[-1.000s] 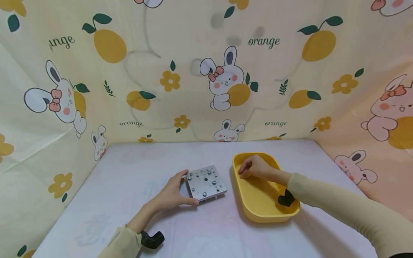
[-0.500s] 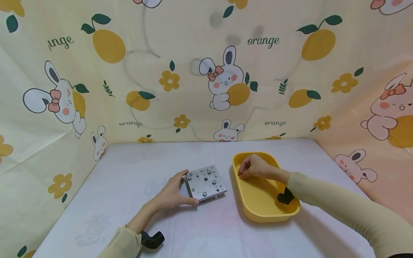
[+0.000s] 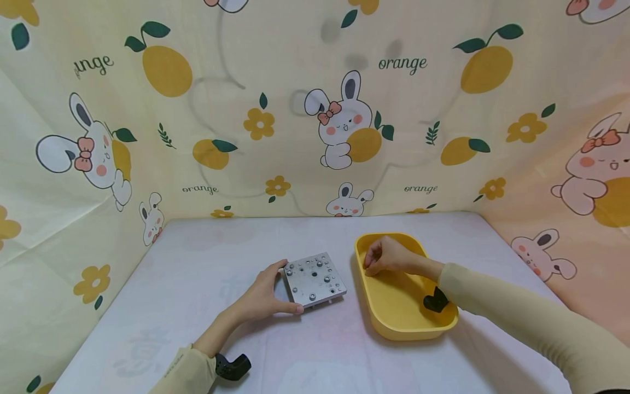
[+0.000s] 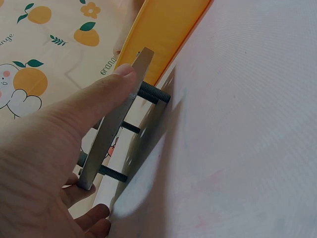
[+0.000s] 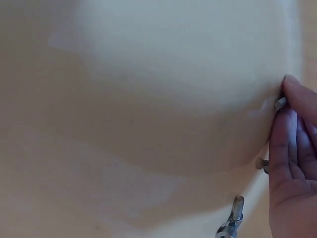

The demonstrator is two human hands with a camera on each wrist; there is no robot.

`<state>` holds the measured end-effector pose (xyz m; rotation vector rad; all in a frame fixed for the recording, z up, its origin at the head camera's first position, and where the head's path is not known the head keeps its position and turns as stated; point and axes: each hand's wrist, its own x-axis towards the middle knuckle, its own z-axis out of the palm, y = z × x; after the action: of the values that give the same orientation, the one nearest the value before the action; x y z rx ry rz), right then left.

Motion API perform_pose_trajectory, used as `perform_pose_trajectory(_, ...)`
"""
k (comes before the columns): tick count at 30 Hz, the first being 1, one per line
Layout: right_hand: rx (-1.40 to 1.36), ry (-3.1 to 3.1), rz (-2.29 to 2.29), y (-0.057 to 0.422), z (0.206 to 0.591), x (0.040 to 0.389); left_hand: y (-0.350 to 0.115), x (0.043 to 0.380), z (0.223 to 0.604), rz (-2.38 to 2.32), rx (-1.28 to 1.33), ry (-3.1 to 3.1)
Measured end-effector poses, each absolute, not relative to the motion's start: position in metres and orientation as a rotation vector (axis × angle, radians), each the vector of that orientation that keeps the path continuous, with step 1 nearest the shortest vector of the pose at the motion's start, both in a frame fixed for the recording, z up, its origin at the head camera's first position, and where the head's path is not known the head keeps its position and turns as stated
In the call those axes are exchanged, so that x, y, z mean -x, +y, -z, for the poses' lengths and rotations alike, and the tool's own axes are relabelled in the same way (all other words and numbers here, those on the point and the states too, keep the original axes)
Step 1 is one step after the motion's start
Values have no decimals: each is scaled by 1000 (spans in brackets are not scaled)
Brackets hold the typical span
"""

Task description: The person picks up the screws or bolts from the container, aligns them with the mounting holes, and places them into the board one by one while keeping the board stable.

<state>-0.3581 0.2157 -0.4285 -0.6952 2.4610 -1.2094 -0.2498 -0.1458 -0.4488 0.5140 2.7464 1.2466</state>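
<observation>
A square metal plate (image 3: 315, 284) studded with bolts is held at its left side by my left hand (image 3: 258, 295), between thumb and fingers. In the left wrist view, several threaded bolt shanks (image 4: 156, 93) stick out of the plate's underside towards the tabletop; whether their ends touch it I cannot tell. My right hand (image 3: 391, 256) reaches into the yellow tray (image 3: 410, 332) near its far left wall. Seen from the right wrist, its thumb and fingertips pinch a small metal screw (image 5: 281, 103). Two more metal pieces lie close by, a small screw (image 5: 261, 163) and a bolt (image 5: 237, 210).
The white tabletop (image 3: 295, 355) spreads around the plate and tray. Printed curtains (image 3: 275, 71) enclose it at the back and sides. A black wrist device (image 3: 233, 366) sits on the left sleeve, and another black piece (image 3: 435, 301) on the right wrist hangs over the tray.
</observation>
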Motion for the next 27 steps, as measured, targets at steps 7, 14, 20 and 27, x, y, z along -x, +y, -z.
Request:
perform_pose_trajectory(7,722,2502,1141,215,428,362,-146,249,448,-1242,-503,2749)
perform_pose_trajectory(14,609,2417,1321,222,415,360,-145,249,447,-1229,-514,2746)
perform_pose_trajectory(20,545,1991,1912,222,388,359,-144,249,446,-1232,-518,2750)
perform_pose_trajectory(27,605,1635,2101,197,371,355,-145,250,448,-1234,-518,2756)
